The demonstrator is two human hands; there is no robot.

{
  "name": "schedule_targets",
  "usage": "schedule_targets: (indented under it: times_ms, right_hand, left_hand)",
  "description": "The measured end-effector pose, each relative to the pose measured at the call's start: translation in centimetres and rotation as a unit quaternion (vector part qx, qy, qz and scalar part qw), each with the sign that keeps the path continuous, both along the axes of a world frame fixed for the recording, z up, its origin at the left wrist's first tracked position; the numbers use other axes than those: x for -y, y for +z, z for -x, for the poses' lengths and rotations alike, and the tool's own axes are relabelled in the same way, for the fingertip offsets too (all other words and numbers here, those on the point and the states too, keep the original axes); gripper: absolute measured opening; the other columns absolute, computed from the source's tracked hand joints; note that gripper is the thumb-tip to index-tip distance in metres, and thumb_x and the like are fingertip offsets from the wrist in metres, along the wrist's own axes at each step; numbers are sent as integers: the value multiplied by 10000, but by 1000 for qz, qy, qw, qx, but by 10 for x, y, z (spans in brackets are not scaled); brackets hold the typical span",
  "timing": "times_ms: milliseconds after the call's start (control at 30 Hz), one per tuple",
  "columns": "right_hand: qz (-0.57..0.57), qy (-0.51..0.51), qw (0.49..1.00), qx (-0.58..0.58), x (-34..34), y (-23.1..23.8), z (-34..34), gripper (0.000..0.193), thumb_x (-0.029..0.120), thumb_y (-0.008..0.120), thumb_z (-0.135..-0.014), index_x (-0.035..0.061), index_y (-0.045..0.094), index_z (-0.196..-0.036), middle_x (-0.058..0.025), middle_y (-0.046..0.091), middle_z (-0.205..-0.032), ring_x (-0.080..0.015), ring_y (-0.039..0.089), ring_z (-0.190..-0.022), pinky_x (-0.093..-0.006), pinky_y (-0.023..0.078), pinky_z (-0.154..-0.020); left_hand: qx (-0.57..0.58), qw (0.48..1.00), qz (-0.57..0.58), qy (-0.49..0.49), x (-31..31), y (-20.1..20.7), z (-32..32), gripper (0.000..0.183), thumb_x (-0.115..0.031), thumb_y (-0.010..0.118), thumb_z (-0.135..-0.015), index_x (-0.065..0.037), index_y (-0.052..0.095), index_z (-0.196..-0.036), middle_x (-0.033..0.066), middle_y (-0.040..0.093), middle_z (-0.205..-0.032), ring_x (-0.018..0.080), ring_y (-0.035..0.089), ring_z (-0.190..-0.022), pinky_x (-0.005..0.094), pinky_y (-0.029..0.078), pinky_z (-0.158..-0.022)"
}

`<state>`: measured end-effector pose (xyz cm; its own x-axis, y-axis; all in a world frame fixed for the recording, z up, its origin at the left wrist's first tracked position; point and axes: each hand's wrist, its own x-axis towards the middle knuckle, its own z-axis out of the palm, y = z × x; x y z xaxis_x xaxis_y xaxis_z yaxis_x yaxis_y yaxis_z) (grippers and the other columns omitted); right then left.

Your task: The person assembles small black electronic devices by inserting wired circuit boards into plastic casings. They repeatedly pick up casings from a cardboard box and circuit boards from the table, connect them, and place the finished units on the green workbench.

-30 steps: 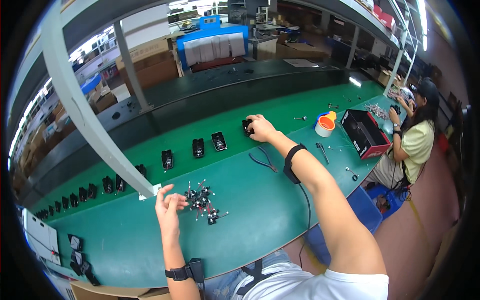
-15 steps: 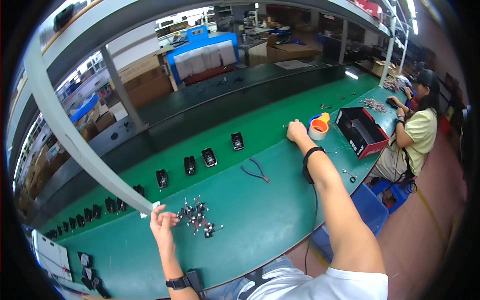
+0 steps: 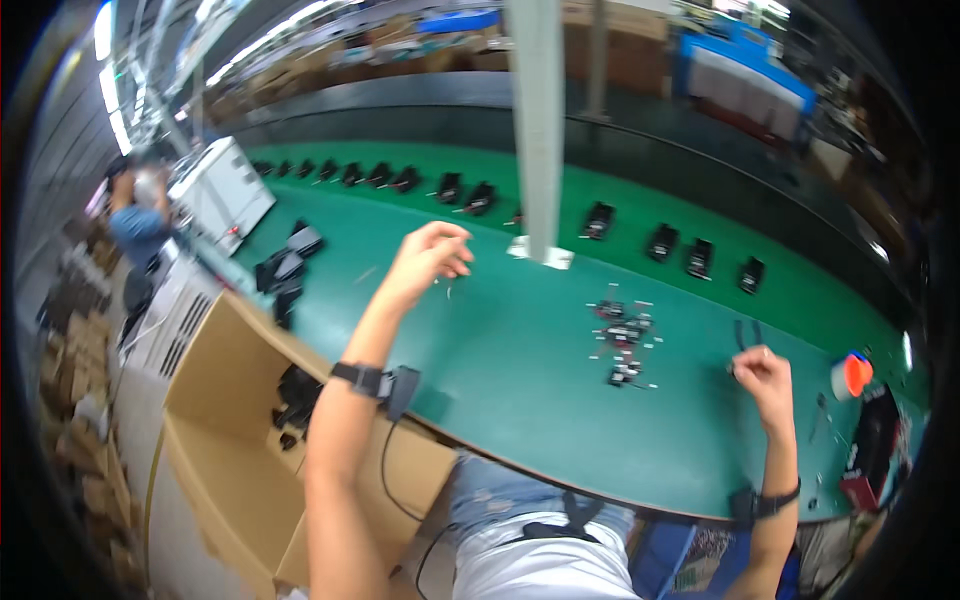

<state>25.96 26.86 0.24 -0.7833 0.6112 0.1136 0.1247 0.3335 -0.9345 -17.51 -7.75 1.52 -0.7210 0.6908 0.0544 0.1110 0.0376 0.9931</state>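
My left hand (image 3: 428, 265) is raised over the green bench, left of the grey post, its fingers curled. A small thin piece shows below its fingertips, too blurred to name. My right hand (image 3: 766, 383) is closed in a pinch over the right part of the bench; a small dark spot shows at its fingertips. Between the hands lies a loose pile of small black parts with wires and white connectors (image 3: 625, 332). Pliers (image 3: 748, 335) lie just beyond my right hand. Several black housings (image 3: 662, 242) stand in a row on the brighter green strip behind.
A grey post (image 3: 540, 150) rises from the bench. At left are black pieces (image 3: 288, 262), a white machine (image 3: 222, 195) and an open cardboard box (image 3: 215, 455) holding black parts. An orange-and-white roll (image 3: 850, 376) and a black-red box (image 3: 872, 445) are at right. Another person (image 3: 140, 225) stands far left.
The view has swung left, bringing the cardboard box into sight. My left hand has moved left, away from the wired parts. My right hand has drawn back from beside the orange-and-white roll, nearer the pliers.
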Motion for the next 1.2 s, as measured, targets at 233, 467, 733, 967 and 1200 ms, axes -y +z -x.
schedule_targets:
  times_ms: [233,467,733,967,1200]
  right_hand:
    - [64,37,997,30,49,-13,35,109,-35,716,-826,-43,680,-929,-30,609,-904,-93,592,-790,-229,489,-718]
    - [81,-53,995,-9,51,-54,47,69,55,686,-907,-4,664,-876,-11,594,-901,-70,574,-751,-215,489,-626]
    - [28,-45,999,-5,52,-58,50,79,72,685,-914,-1,664,-890,-5,570,-889,-52,538,-719,-190,447,-532]
    - [28,-38,999,-4,44,-66,46,73,81,668,-929,11,660,-911,0,571,-910,-44,530,-748,-181,434,-560]
    - [-8,-63,998,-9,41,-74,32,63,78,655,-934,16,653,-922,-7,573,-933,-50,532,-766,-180,426,-588]
  left_hand:
    - [-330,835,352,264,112,-28,72,219,-187,682,-804,-41,662,-967,156,707,-888,327,694,-881,449,545,-794]
    - [-272,837,385,278,176,-27,129,775,-541,675,-863,-60,458,-1430,294,512,-1364,410,502,-1282,470,422,-1075]
    - [-340,863,361,-100,34,-28,49,813,-373,821,-748,-93,467,-1424,263,522,-1276,399,519,-1218,436,460,-1041]
    - [-339,862,247,-284,-42,-28,-48,611,-294,758,-756,-50,595,-1293,227,617,-1200,392,569,-1172,456,476,-1015]
    - [-432,809,399,9,53,21,47,525,-384,754,-761,-92,672,-1189,184,685,-1149,354,644,-1089,451,523,-946]
